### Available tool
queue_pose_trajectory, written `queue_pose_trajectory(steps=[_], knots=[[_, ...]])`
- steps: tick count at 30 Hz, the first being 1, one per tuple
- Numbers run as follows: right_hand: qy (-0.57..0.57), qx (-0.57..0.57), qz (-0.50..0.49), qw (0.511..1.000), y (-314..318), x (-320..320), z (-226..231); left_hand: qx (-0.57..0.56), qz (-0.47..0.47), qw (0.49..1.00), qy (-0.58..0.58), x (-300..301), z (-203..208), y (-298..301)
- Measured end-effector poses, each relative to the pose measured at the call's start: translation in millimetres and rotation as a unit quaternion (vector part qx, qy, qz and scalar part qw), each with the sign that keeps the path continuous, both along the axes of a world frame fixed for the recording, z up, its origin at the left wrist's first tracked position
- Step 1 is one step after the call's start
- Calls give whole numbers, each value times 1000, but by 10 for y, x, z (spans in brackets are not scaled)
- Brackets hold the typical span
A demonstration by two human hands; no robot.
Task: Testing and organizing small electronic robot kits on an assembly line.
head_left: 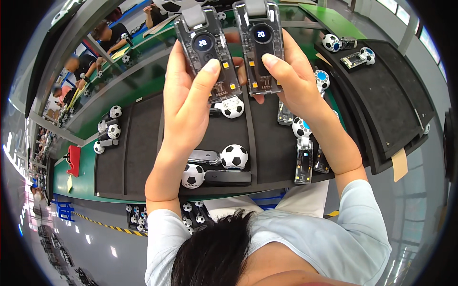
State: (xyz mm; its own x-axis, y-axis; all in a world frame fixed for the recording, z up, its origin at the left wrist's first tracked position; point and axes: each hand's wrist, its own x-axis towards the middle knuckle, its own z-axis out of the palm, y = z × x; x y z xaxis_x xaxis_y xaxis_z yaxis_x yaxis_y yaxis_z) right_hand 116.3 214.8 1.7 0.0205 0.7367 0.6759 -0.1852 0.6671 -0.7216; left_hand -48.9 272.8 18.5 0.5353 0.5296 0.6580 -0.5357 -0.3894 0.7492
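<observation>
My left hand (187,102) is closed around a clear-bodied handheld device (224,53), its thumb lying on the front. A matching clear handheld device (247,50) stands upright beside it, gripped by my right hand (300,78) with the thumb pressed near its dark centre panel. Both have a lit round display, visible circuit parts and a grey piece at the top. Part of a football-patterned ball shows above the left device; the upper ends are cut off by the frame. Just below the hands, a white-and-black ball-headed device (233,108) lies on the black tray.
The black foam tray (138,143) on the green bench holds several ball-headed devices, including dark-bodied ones (228,178) and clear ones (304,162). Stacked black trays (391,90) stand at right with two more devices on top. A red object (73,161) sits at left. Other people (86,66) work beyond.
</observation>
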Motion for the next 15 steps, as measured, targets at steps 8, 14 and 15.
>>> queue_pose_trajectory(steps=[8, 14, 15], knots=[[-3, 10, -13, 1000, -11, -34, 11, 6, -3, 1000, 4, -28, 3, -16], [-9, 16, -18, 1000, -26, -35, 23, 5, -17, 1000, 2, -28, 20, -23], [-9, 17, -19, 1000, -29, -28, 23, 10, -14, 1000, 2, -25, 23, -23]])
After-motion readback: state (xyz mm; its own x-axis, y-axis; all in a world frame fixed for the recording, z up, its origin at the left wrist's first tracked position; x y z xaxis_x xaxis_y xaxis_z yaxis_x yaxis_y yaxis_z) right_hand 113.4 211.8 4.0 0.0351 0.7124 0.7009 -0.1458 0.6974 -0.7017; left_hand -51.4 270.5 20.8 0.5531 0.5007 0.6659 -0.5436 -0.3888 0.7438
